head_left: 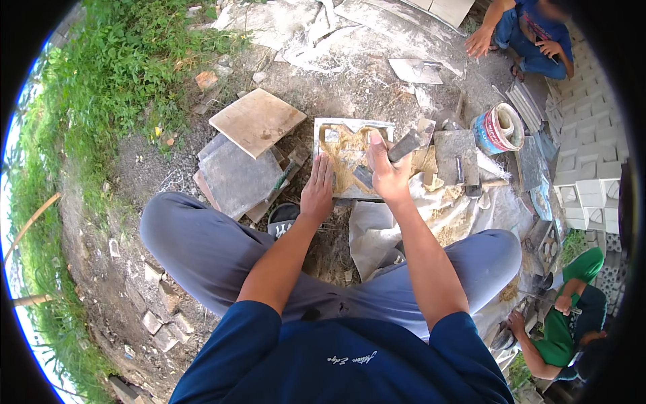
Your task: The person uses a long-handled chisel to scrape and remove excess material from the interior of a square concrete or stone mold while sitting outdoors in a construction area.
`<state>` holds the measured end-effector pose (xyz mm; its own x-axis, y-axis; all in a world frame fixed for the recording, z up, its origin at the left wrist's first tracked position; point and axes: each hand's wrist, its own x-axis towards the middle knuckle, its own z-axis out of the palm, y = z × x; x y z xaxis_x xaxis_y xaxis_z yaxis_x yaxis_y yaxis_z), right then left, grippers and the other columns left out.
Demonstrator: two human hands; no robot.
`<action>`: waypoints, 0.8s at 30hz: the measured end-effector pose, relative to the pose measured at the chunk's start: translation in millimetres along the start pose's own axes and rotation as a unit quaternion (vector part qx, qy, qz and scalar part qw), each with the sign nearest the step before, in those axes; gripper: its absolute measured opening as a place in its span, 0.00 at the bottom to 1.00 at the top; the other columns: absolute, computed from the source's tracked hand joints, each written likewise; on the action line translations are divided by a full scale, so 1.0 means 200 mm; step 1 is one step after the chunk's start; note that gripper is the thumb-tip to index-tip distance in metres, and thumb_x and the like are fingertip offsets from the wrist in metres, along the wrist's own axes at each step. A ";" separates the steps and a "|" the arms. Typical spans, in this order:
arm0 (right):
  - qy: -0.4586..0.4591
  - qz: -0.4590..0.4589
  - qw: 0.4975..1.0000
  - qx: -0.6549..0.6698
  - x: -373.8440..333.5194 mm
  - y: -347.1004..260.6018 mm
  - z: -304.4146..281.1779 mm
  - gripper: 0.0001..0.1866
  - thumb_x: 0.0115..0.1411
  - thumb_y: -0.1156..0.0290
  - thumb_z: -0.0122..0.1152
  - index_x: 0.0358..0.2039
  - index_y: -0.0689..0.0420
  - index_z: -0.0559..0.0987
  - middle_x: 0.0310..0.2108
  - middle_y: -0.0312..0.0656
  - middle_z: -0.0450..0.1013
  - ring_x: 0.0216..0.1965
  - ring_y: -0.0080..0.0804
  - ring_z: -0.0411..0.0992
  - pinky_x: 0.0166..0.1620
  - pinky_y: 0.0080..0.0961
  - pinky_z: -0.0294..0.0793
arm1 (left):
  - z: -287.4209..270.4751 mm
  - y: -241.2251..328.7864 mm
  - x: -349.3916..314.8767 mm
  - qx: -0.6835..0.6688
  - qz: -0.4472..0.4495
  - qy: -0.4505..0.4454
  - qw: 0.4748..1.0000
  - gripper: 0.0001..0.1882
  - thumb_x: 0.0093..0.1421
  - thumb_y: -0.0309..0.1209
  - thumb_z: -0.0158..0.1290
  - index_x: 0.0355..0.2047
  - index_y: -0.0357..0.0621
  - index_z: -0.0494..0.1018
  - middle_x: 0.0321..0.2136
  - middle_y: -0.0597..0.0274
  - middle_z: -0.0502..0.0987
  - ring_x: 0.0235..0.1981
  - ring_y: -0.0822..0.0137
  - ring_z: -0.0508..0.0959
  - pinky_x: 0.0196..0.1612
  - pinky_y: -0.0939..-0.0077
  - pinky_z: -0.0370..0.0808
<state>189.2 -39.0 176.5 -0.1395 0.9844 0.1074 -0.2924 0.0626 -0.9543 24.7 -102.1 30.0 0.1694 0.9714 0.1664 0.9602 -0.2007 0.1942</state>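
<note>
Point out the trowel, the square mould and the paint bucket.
trowel [406, 144], head view, on its metal blade.
square mould [321, 124], head view, on its top-left rim.
paint bucket [490, 135], head view, on its side wall.

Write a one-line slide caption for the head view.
Squatting outdoors, left hand flat on a pale tile while the right hand works a trowel over it.

Bare ground with surroundings. A tan square tile [258, 121] lies tilted over a stack of grey slabs [235, 178] at centre left. A short painted bucket [498, 128] stands at upper right, just beside a dark flat plate [455, 156]. White cloth sheeting [377, 229] covers the soil beneath. Pale moulded blocks [592, 135] are stacked along the right edge. Grass [101, 74] borders the left. A person in blue [531, 34] crouches at top right; a person in green [572, 316] sits at lower right.
</note>
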 end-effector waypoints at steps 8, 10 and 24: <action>-0.006 0.029 0.996 -0.086 0.01 0.14 0.01 0.18 0.69 0.62 0.58 0.25 0.60 0.76 0.21 0.26 0.68 0.25 0.13 0.60 0.26 0.22 0.60 | 0.01 -0.01 -0.01 -0.012 -0.002 -0.011 1.000 0.41 0.52 0.24 0.50 0.66 0.23 0.51 0.70 0.35 0.49 0.73 0.44 0.46 0.74 0.62 0.45; -0.021 0.010 0.998 -0.061 0.03 0.02 0.06 0.18 0.69 0.61 0.58 0.25 0.60 0.76 0.20 0.25 0.67 0.24 0.13 0.60 0.26 0.22 0.60 | 0.00 -0.01 0.00 0.016 0.008 -0.003 1.000 0.41 0.52 0.25 0.50 0.66 0.23 0.52 0.70 0.35 0.49 0.73 0.44 0.46 0.74 0.62 0.44; 0.013 -0.040 0.990 -0.135 0.07 0.11 0.20 0.22 0.71 0.62 0.54 0.19 0.56 0.69 0.16 0.24 0.61 0.19 0.12 0.55 0.22 0.21 0.52 | -0.06 0.00 0.01 -0.090 -0.008 -0.034 0.995 0.49 0.47 0.28 0.57 0.67 0.22 0.48 0.71 0.36 0.46 0.74 0.44 0.43 0.75 0.62 0.42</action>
<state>142.3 -30.5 168.4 -0.1007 0.9781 0.1820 -0.0367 0.1792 -0.9831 23.2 -102.4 41.3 0.1743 0.9798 0.0978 0.9089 -0.1983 0.3670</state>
